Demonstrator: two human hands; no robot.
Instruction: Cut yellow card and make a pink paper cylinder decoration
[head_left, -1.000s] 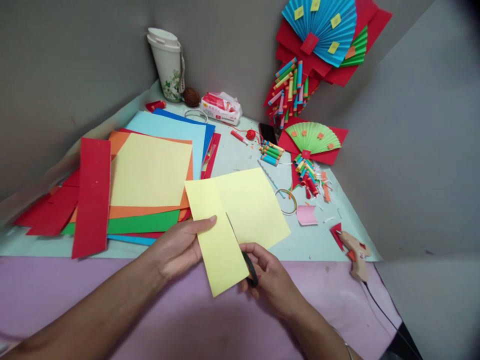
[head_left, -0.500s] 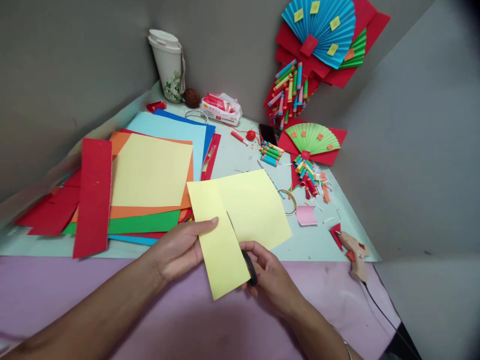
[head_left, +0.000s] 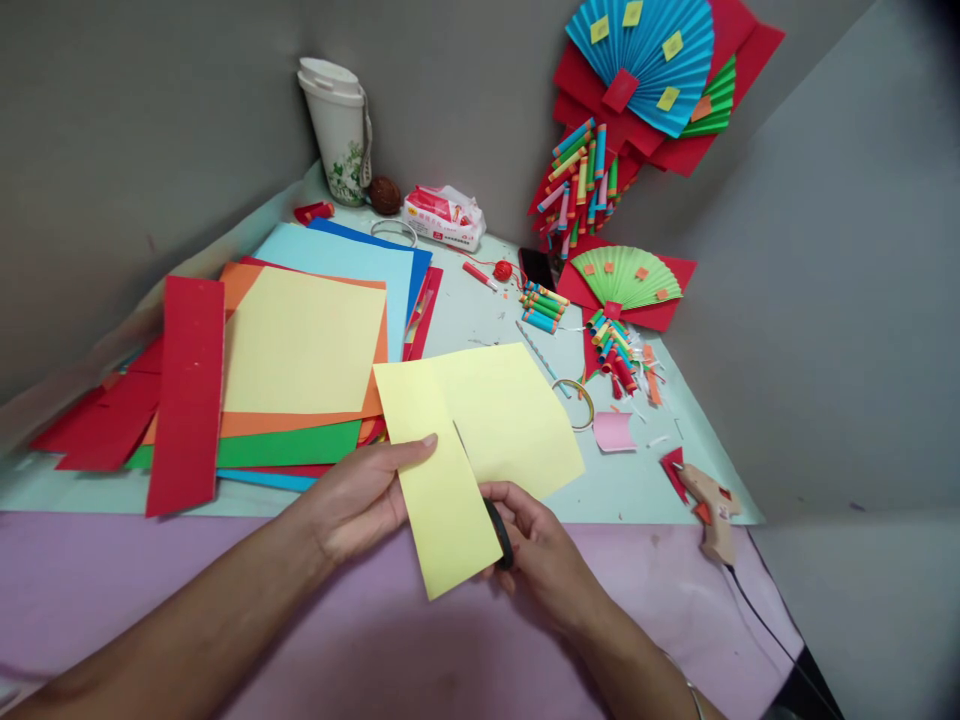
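Between my hands is a pale yellow sheet of paper, held above the table with a cut running up from its near edge. The strip left of the cut hangs toward me and overlaps the handles. My left hand pinches that strip, thumb on top and fingers beneath. My right hand is closed round a pair of scissors; one black handle loop shows, while most of the blades lie hidden by the paper. A dark sliver of blade appears at the end of the cut.
At left lies a stack of coloured paper topped by a yellow sheet, beside a red strip. A glue gun with its cord rests at right. Behind are a lidded cup, paper rolls, a tape roll and a green fan.
The right part of the yellow sheet has dipped slightly, showing more of the pencil behind it. Both hands stay in nearly the same place.
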